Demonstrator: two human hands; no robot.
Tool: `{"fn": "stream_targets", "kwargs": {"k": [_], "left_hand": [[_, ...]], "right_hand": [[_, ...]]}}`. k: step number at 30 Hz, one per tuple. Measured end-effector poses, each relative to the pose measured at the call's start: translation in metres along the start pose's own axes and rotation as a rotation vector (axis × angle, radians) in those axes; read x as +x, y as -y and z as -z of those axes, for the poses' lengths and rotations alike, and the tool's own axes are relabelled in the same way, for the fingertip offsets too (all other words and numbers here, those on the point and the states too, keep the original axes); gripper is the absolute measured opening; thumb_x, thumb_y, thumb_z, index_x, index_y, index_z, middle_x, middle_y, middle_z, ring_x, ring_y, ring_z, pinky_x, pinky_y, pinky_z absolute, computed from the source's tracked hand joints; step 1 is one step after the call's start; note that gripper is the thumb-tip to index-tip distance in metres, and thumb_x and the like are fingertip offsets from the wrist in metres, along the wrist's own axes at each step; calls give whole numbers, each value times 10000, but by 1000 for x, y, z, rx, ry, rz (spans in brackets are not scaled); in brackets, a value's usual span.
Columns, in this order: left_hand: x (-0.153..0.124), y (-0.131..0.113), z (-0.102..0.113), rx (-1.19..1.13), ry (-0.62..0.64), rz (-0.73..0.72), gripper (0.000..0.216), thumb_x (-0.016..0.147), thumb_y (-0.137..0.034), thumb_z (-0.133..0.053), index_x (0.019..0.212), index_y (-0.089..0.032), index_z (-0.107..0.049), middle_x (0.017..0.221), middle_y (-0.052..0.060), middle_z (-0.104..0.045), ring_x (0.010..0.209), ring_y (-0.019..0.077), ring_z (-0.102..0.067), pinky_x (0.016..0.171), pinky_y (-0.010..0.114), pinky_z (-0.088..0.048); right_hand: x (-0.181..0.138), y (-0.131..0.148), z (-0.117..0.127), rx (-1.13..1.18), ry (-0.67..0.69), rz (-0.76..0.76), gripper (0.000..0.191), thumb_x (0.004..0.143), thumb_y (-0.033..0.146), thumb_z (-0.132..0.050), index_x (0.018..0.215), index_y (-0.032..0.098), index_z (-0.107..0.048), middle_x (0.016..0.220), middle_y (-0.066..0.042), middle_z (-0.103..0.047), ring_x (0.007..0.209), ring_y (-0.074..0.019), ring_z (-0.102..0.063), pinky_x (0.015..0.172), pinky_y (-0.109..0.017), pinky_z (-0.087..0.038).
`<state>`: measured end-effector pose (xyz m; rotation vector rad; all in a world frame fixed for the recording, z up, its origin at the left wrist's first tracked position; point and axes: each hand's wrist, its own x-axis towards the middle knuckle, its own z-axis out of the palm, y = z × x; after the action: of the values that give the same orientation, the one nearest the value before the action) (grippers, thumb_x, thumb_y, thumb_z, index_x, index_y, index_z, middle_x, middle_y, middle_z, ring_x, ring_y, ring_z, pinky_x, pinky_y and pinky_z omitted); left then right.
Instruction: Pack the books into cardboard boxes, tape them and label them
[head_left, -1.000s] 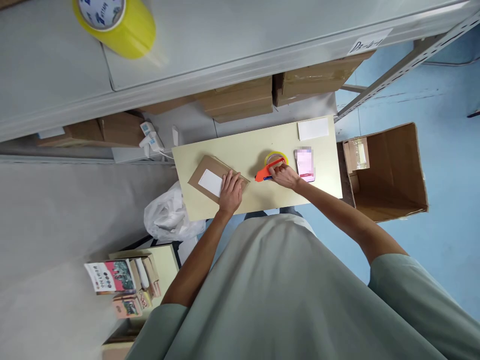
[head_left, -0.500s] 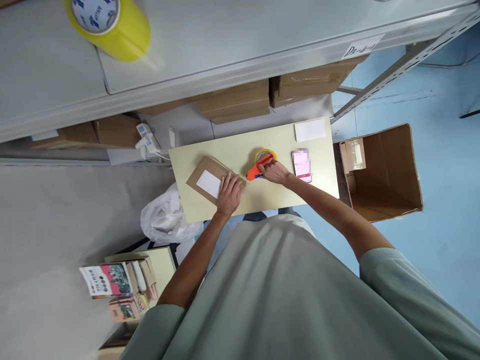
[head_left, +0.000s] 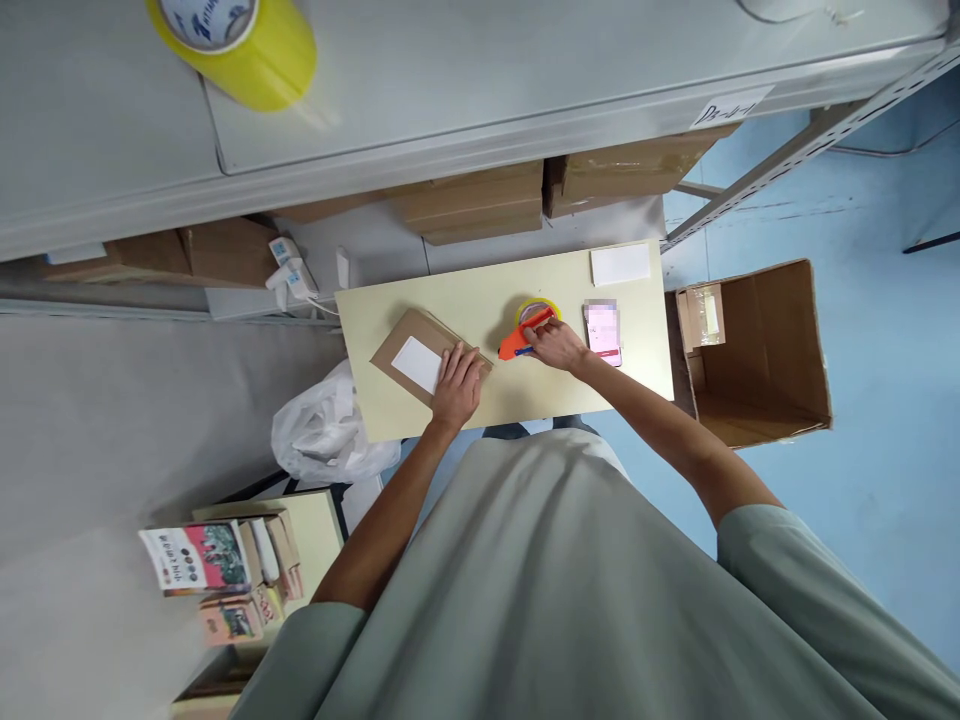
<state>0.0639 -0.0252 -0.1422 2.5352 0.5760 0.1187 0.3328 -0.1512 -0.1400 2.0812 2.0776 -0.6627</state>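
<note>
A brown cardboard parcel (head_left: 401, 372) with a white label (head_left: 417, 364) lies askew on the left of the pale table (head_left: 480, 290). My left hand (head_left: 457, 385) rests flat on its right part, fingers stretched out. To the right, my right hand (head_left: 553, 343) is closed around an orange tape dispenser (head_left: 514, 345) that carries a yellow roll of tape. The dispenser is held over the table, a short way right of the parcel. A phone (head_left: 603, 330) with a lit pink screen lies just right of that hand.
White paper (head_left: 620, 265) lies at the table's back right. An open cardboard box (head_left: 757, 355) stands to the right, a white plastic bag (head_left: 330, 430) to the left. Books (head_left: 217, 560) are stacked lower left. A grey shelf (head_left: 480, 90) with a yellow tape roll (head_left: 277, 60) crosses the top.
My right hand and the tape dispenser have shifted slightly right, a little away from the parcel. My left hand stays on the parcel. The camera view has moved slightly.
</note>
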Motion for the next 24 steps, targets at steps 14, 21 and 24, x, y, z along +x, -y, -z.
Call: {"fn": "stream_targets", "kwargs": {"k": [14,21,24], "left_hand": [[3,3,-5,-5,-57,-2,409,1067,-196,-410,1375,-180,-679,1595,171,-612,1683,320,-281,1385,670,-206],[5,-11,0,-1,-35,-59,376,1046,-202,-447,1314,-179,-710,1561,179,-640,1654,336,-354,1362,667,-274],[6,-19,0,-23,-84,-47,386,1056,-227,-420,1309,-184,-708,1514,172,-674,1622,326,-418,1345,659,-316]], "right_hand": [[5,80,-9,42,-53,-237,409,1064,62,-301,1329,-54,-590,1067,-303,-778,989,-345,-765,988,-484,-499],[24,85,24,150,-94,-455,463,1153,287,-324,1352,-47,-574,988,-313,-780,905,-342,-787,941,-483,-537],[21,86,46,132,-168,-412,478,1164,360,-352,1349,-26,-567,1013,-309,-786,924,-343,-790,977,-489,-529]]}}
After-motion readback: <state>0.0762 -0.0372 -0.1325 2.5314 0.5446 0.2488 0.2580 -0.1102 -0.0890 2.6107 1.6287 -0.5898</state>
